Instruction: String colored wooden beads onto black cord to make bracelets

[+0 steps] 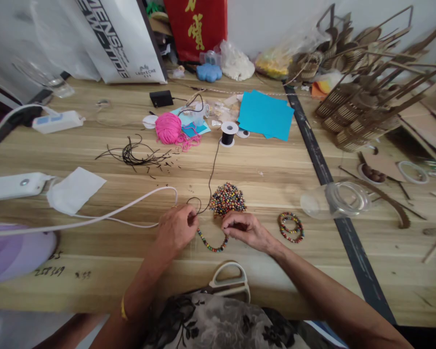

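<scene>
At the lower center of the frame, the left hand [178,225] pinches one end of a strand of multicolored beads [212,248], which sags on the wooden table [123,261] between the hands. Just above it lies a pile of loose beads [228,198]. The right hand [246,230] pinches the strand's other end, left of two beaded bracelets [291,227].

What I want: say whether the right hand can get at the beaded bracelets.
Probably yes: the bracelets lie beside the right hand on the table, with nothing seen in between, though it would likely have to let go of the beaded string it pinches.
</scene>
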`<state>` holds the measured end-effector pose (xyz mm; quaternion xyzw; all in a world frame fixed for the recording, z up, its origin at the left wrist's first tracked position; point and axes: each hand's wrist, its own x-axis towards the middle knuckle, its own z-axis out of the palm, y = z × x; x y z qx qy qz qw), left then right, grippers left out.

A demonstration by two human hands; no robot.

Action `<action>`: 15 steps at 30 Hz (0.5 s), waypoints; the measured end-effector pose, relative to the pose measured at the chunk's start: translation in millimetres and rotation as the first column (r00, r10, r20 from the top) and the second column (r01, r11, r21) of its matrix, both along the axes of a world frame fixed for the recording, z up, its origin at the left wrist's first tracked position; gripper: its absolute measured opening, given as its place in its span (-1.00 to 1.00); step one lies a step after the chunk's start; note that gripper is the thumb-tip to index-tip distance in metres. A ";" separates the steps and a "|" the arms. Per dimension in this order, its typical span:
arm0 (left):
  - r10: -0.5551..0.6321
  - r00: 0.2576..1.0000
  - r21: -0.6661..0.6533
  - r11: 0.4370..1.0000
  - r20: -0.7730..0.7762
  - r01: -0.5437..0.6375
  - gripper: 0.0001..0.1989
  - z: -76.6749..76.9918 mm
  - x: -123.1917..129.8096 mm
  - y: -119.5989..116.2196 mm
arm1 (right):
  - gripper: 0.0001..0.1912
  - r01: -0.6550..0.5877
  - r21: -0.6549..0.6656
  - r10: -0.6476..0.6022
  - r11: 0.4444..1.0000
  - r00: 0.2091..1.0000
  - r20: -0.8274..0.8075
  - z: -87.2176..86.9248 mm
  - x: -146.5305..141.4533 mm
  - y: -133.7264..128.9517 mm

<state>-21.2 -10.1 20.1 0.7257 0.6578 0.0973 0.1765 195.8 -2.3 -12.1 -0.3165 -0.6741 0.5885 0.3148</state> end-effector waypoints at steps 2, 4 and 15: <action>0.050 0.987 -0.053 0.998 0.155 -0.042 -0.94 0.9 -3.5 1.1 | -0.80 0.002 -0.008 -0.002 1.000 1.000 -0.020 0.5 -0.5 0.0; 0.082 0.931 -0.131 0.991 0.357 -0.036 -0.95 1.9 -6.2 1.5 | -0.80 -0.001 -0.020 0.000 1.000 0.999 -0.049 1.3 -0.9 -0.1; -0.041 0.481 -0.211 0.864 0.876 0.458 -0.88 6.6 3.3 -7.7 | -0.87 0.025 0.180 -0.018 0.983 0.999 -0.039 17.2 6.7 -4.5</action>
